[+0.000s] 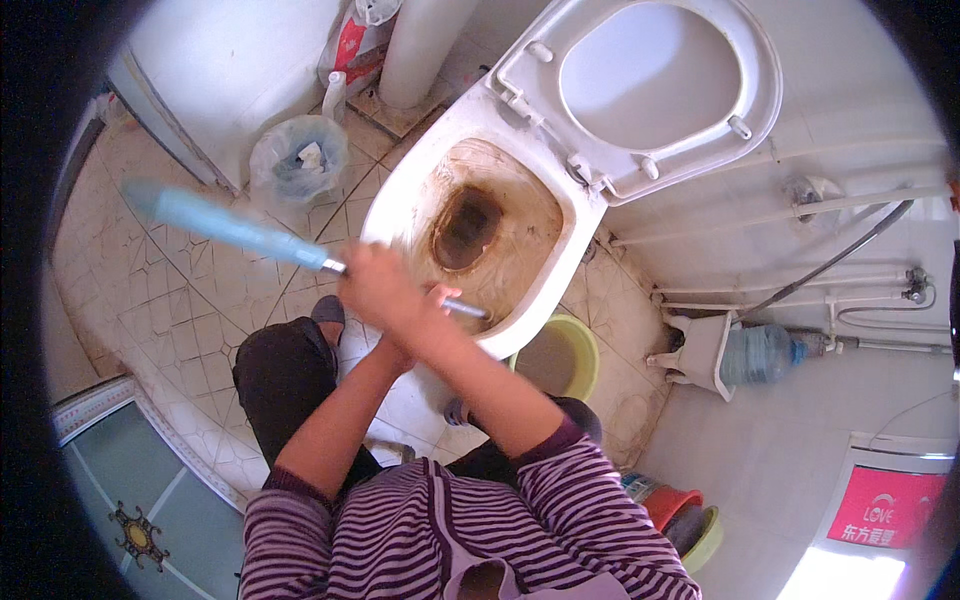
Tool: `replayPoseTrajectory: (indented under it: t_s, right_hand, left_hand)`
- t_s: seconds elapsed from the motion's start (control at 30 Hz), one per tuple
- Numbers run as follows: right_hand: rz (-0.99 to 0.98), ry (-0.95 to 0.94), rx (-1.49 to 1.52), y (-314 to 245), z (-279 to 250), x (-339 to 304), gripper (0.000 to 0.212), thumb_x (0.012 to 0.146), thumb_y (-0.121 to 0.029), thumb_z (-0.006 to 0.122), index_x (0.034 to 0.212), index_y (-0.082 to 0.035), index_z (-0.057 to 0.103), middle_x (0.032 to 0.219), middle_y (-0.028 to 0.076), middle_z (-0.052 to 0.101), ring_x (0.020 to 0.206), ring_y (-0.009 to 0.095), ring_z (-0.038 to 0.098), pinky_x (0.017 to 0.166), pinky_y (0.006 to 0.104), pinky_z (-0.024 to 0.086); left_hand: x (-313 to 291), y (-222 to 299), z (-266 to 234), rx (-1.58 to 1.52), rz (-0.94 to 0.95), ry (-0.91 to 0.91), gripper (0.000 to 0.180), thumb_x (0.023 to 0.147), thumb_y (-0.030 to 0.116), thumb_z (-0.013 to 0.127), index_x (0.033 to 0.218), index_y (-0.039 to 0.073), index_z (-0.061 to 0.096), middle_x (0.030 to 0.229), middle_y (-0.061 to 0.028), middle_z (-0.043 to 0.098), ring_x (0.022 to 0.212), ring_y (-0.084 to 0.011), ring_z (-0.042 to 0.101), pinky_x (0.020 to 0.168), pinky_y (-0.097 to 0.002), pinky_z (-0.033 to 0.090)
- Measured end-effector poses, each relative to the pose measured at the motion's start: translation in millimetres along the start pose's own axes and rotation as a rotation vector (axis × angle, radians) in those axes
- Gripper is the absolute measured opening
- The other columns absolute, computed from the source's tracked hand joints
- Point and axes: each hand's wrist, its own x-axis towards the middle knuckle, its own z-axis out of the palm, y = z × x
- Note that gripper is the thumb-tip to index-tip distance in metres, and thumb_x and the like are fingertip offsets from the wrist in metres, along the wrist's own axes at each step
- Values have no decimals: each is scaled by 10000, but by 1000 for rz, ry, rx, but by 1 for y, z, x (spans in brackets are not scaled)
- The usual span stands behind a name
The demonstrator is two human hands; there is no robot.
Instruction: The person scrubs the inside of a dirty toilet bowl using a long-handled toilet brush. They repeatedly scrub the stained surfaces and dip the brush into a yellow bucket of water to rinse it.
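My right hand (375, 287) is wrapped round the metal shaft of a long stick with a light-blue end (235, 228). That blue end points left over the floor and is smeared by motion, so I cannot tell its kind. My forearms cross. Under my right wrist, my left hand (440, 295) is closed on the same shaft, mostly hidden, with only its fingers showing. The shaft's other tip lies over the front rim of a white toilet (395, 205). Brown stains line its bowl (520, 240), and the dark drain holds the deepest of them. Its lid and seat (765, 80) stand raised.
A lined waste bin (262, 165) stands left of the toilet beside a white bottle (335, 95). At its right is a yellow-green bucket (590, 355) of murky water. A white stool (705, 350) and a large water bottle (758, 353) sit by the right wall, below pipes.
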Motion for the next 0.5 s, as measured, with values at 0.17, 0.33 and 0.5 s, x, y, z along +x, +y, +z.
replayPoseTrajectory:
  t_s: [0.17, 0.33, 0.5]
  right_hand:
    - [-53, 29, -135, 34, -22, 23, 128, 724, -117, 570, 788, -6, 579, 736, 218, 605, 717, 409, 603, 689, 486, 494]
    - [-102, -79, -159, 20, -6, -15, 148, 681, -127, 611, 800, -49, 572, 700, 185, 597, 688, 389, 606, 639, 493, 492]
    - [-35, -43, -111, 25, -31, -28, 199, 676, -107, 606, 862, -43, 573, 724, 202, 608, 721, 389, 616, 678, 492, 494]
  left_hand:
    - [73, -26, 34, -424, -165, 112, 325, 856, 94, 573, 1173, 72, 503, 1089, -100, 549, 1077, -246, 493, 1001, -384, 324]
    - [31, -47, 54, -449, -168, 194, 371, 859, 106, 595, 1210, 60, 485, 1105, -86, 555, 1076, -228, 504, 989, -375, 358]
    - [30, -49, 72, -20, 3, 110, 452, 819, 59, 629, 1240, 97, 470, 1187, -77, 516, 1101, -210, 501, 981, -376, 368]
